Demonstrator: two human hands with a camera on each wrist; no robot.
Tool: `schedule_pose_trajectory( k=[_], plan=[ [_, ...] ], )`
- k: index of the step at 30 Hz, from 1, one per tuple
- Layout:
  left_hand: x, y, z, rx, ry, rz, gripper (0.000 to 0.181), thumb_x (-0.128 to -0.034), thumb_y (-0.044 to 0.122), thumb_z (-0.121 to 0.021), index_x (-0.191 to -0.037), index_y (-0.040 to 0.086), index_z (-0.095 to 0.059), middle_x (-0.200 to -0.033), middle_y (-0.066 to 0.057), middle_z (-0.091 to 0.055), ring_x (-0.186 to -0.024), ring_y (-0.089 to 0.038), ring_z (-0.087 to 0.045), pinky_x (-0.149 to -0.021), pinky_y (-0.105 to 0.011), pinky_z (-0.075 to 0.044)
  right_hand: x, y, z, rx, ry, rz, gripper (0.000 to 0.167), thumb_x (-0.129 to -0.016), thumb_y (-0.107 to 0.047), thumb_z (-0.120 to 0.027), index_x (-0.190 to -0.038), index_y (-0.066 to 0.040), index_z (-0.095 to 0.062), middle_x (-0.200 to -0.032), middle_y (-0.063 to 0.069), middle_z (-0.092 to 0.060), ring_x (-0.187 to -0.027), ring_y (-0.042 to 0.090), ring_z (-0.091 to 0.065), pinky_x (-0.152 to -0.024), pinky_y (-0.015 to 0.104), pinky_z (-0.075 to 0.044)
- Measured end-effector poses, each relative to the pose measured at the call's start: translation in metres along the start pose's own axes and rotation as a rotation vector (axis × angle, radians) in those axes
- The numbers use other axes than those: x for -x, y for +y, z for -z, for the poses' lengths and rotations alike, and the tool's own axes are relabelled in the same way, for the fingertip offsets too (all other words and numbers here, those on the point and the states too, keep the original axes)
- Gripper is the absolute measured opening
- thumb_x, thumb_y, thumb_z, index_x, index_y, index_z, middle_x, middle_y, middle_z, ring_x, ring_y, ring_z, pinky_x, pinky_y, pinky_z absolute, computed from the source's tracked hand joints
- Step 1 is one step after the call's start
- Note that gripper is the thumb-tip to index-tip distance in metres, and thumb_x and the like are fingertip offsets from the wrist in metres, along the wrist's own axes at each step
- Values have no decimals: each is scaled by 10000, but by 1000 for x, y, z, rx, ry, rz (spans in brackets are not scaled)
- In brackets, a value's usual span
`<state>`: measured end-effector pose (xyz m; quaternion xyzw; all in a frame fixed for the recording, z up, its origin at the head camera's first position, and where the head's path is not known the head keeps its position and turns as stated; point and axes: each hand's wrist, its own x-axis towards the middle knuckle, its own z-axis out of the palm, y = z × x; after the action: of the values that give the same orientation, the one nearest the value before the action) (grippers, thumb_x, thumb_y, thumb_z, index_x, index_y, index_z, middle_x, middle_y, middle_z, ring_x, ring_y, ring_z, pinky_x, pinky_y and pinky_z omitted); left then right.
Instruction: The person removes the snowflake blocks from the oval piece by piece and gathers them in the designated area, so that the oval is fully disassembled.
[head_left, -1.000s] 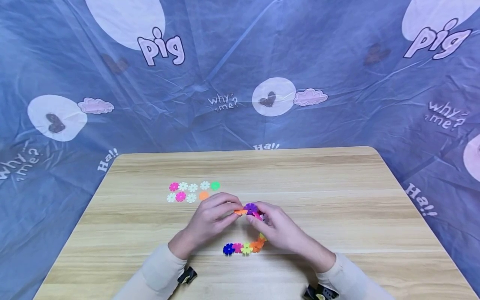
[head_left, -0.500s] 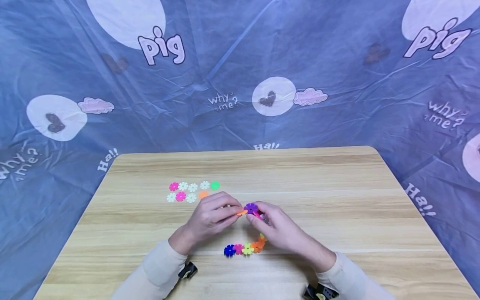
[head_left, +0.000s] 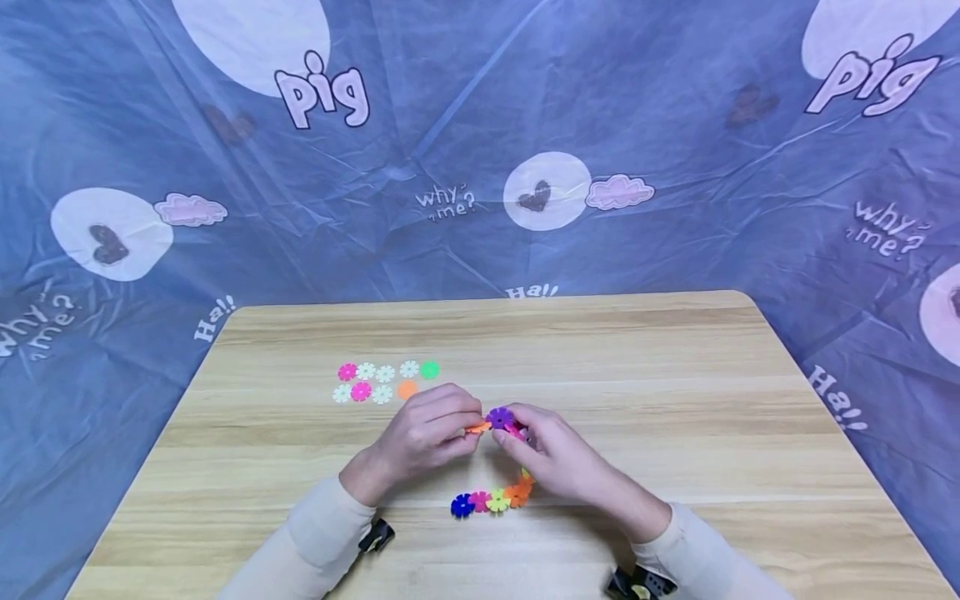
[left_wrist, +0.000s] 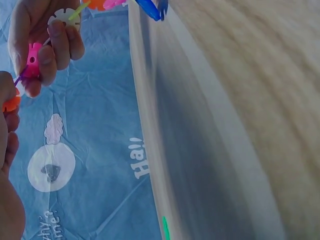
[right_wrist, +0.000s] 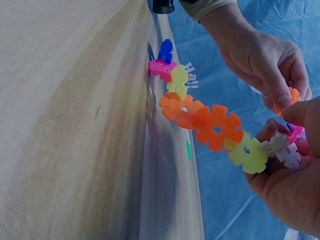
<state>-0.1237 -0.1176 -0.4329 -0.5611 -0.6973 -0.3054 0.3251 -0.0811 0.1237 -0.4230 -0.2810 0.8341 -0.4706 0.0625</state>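
My left hand (head_left: 423,429) pinches an orange notched snowflake disc (head_left: 477,428), its edge against a purple disc (head_left: 499,418). Whether the two are slotted together I cannot tell. The purple disc ends a chain of interlocked discs, which my right hand (head_left: 551,450) grips near that end, by a pink disc (left_wrist: 33,60). White discs (right_wrist: 287,152) lie partly hidden among the right fingers. From there the chain runs through a yellow disc (right_wrist: 247,152) and orange discs (right_wrist: 218,128) to a dark blue disc (head_left: 462,505) at its free end, low over the table.
Loose discs lie in two rows left of centre on the wooden table (head_left: 637,358), among them a pink disc (head_left: 361,392), an orange disc (head_left: 407,390), a green disc (head_left: 429,370) and several whitish ones. A printed blue cloth (head_left: 450,108) hangs behind the table.
The chain's blue end has shifted slightly right and toward me. My left fingers have changed their hold a little on the orange disc beside the purple one; the right hand stays nearly still.
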Motion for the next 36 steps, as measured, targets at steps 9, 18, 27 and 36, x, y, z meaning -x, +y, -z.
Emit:
schedule_pose_trajectory(
  k=[9, 18, 27, 36],
  plan=[
    [5, 1, 5, 10, 1, 65, 52, -978, 101, -756, -986, 65, -791, -966, -57, -799, -872, -162, -758, -859, -268, -635, 0, 1, 1, -3, -2, 4, 141, -1087, -203, -641, -1135, -89, -711, -857, -70, -587, -749, 41, -522, -674, 236, -527],
    [11, 3, 14, 46, -63, 182, 118, -989, 58, -728, -1087, 20, -782, -1057, -101, -801, -977, -211, -778, -951, -294, -630, 1, 3, 1, -9, -5, -8, 178, -1082, -194, -647, -1157, -48, -714, -873, -57, -598, -747, 39, -520, -663, 230, -523],
    [15, 4, 20, -22, -83, 344, 179, -940, 34, -783, -1117, 51, -798, -1056, -41, -820, -988, -194, -774, -933, -332, -636, 1, 3, 2, -5, -4, -13, 200, -1077, -185, -650, -1195, -37, -715, -871, -60, -598, -737, 39, -515, -651, 233, -527],
    [17, 1, 25, -36, -73, 508, 176, -894, 66, -853, -1063, 94, -813, -1020, -28, -825, -939, -164, -778, -877, -272, -642, 1, 2, 4, -9, -13, -27, 222, -1080, -203, -648, -1224, -48, -713, -867, -66, -593, -731, 46, -518, -648, 237, -526]
  ],
)
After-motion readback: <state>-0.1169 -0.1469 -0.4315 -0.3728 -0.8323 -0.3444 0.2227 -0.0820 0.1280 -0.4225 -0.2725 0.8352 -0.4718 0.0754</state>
